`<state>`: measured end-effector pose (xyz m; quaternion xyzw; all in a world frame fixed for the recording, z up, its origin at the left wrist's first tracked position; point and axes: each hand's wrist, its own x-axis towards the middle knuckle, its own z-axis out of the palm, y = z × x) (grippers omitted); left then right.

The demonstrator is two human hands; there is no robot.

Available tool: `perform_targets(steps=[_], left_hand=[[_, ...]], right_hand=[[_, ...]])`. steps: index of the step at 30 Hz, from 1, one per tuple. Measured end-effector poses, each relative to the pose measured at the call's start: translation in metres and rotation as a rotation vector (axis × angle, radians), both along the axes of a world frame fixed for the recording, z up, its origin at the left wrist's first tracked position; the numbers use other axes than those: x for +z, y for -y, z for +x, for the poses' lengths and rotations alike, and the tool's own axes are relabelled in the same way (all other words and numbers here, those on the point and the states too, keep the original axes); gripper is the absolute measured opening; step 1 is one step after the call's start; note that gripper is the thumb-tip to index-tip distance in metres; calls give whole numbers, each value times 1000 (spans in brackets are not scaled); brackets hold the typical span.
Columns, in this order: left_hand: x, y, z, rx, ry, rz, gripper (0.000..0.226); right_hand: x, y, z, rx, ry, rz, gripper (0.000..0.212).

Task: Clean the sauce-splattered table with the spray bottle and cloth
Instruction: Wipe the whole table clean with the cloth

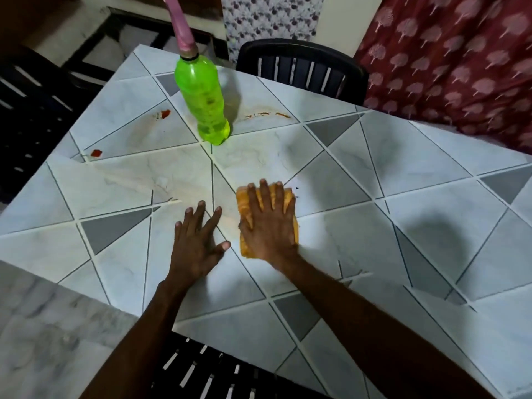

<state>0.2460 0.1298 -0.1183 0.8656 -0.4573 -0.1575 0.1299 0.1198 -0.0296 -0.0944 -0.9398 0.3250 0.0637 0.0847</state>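
right hand [269, 226]: fingers straight and spread, pressing flat on the orange cloth [244, 201] at frame middle | left hand [198, 240]: fingers spread, flat on the table [431, 197], just left of the cloth | green spray bottle [205, 102]: stands upper middle, well apart from both hands | red sauce spots [96, 152]: upper left

Black slatted chair [302, 70] at the far side, 2nd chair [207, 370] at the near side, 3rd chair [28, 110] off to the left. Dark red curtain [446, 67] w/ pale tree print at right, white floral cloth [267, 18] just beside it. Grey marble floor [43, 326] bottom left.
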Motion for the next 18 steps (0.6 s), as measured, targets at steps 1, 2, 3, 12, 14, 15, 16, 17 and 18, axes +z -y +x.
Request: perform_targets(steps=[1,2,3,12,14,15,16,17,18], left_hand=[[1,1,-1,5,-5,7,85],[1,2,-2,5,-14,18,85],[3,5,-3,8,-20,35,85],[6,8,-5,72,0,53,80],[4,9,-9,89,9,38,80],[2,10,-10,94,14,32,80],[1,10,-11,107,16,32,81],[2,12,-11,123,18,37,81],[2,11,-12,141,19,43,81]], right_hand=[[4,-12,-15,64,11,8,82],[6,-24,-35,130,22,23,82],[8,-34,-57,197,36,38,81],[-4,51,-51,140,79,-23,77],[-4,83,2,7,49,-23,79],[-3,92,25,-55,45,-10,80],[-3,93,43,-102,46,3,81],[-3,87,55,-130,48,10,81],[-3,76,59,-127,56,7,81]])
